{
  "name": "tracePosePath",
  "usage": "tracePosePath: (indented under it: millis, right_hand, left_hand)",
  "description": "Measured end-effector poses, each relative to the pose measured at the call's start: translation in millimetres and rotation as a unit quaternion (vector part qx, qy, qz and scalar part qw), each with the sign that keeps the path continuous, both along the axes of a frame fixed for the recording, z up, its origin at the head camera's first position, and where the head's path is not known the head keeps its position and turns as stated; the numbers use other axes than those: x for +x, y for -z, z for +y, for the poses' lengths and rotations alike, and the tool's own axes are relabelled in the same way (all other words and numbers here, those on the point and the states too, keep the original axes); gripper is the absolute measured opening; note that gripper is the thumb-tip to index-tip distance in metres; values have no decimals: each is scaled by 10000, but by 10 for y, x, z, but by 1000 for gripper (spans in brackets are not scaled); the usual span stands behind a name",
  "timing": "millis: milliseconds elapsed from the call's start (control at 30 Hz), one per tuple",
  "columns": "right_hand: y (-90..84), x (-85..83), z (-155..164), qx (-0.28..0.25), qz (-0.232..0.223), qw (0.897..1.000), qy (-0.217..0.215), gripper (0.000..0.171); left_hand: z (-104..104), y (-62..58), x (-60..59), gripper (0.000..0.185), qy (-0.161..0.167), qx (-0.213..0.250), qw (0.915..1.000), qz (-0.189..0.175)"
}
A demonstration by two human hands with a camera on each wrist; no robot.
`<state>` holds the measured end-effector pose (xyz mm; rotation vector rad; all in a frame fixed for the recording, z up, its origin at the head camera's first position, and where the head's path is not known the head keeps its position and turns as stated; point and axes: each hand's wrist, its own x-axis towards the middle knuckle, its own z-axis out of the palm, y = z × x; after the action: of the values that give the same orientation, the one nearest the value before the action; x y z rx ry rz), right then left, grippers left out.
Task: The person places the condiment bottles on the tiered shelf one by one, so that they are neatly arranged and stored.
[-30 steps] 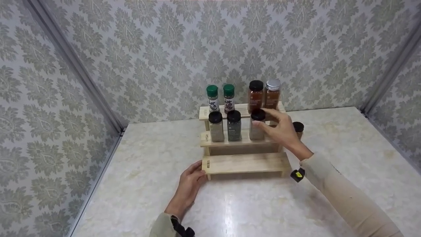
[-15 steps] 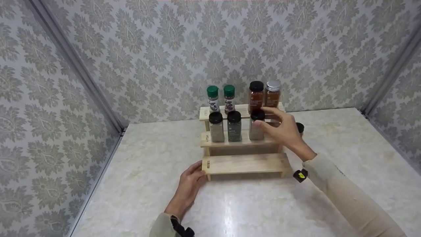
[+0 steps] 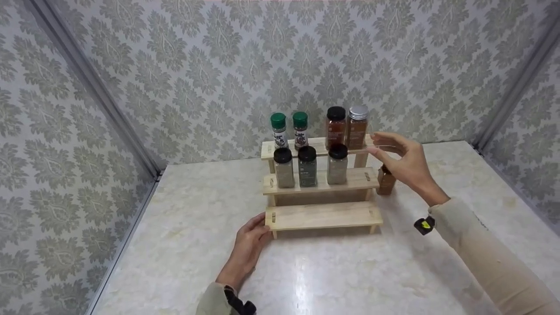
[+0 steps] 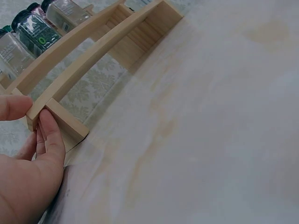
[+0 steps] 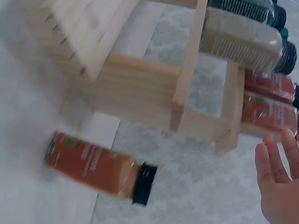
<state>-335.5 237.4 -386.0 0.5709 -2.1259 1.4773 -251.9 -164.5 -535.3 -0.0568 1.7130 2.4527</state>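
A three-tier wooden spice rack (image 3: 323, 216) stands on the table. My left hand (image 3: 250, 245) pinches the left end of its lowest tier between thumb and fingers (image 4: 52, 135), as the left wrist view also shows. My right hand (image 3: 407, 164) is held in the air beside the right end of the top tier, fingers apart and holding nothing. Below it, an orange-brown spice jar with a black lid (image 3: 386, 181) stands on the table right of the rack. Nearest on the middle tier is a pale spice jar with a black lid (image 3: 337, 165).
The middle tier also bears a beige jar (image 3: 285, 170) and a dark green one (image 3: 307, 168). Up on the top tier are two green-capped shakers (image 3: 279, 131), a red jar (image 3: 335, 129) and a silver-lidded jar (image 3: 357, 129). Patterned wall panels (image 3: 245, 78) enclose the table.
My right hand has let go of the pale jar on the middle tier and moved right, past the rack's end. The left hand keeps its grip on the lowest tier.
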Motion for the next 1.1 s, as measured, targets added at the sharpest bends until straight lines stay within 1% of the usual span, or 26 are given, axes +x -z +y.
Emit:
tracePosePath:
  millis: [167, 267, 500, 600, 667, 833, 1033, 1100]
  right_hand:
    - [118, -55, 173, 292, -10, 9992, 271, 41]
    - [210, -91, 265, 452, -139, 9981, 395, 42]
    - [393, -184, 451, 618, -491, 9956, 502, 47]
    - [434, -198, 480, 672, -538, 9948, 539, 48]
    - [443, -179, 469, 734, -602, 9938, 578, 48]
    - [496, -140, 460, 834, -854, 9912, 565, 48]
    - [732, -268, 611, 937, -1148, 9879, 460, 58]
    - [792, -288, 652, 977, -1242, 9866, 401, 62]
  left_hand:
    - [-1, 2, 5, 61, -10, 24, 10000, 17]
    - [-3, 2, 10, 61, -16, 32, 10000, -4]
    - [-3, 28, 10, 61, -13, -84, 9999, 73]
    - [-1, 19, 3, 62, -26, -56, 10000, 43]
    - [-4, 17, -3, 62, -8, -59, 10000, 57]
    - [-6, 15, -6, 63, -22, 1, 10000, 3]
    - [-3, 13, 3, 63, -39, -36, 10000, 25]
    - [-3, 15, 8, 62, -49, -36, 10000, 14]
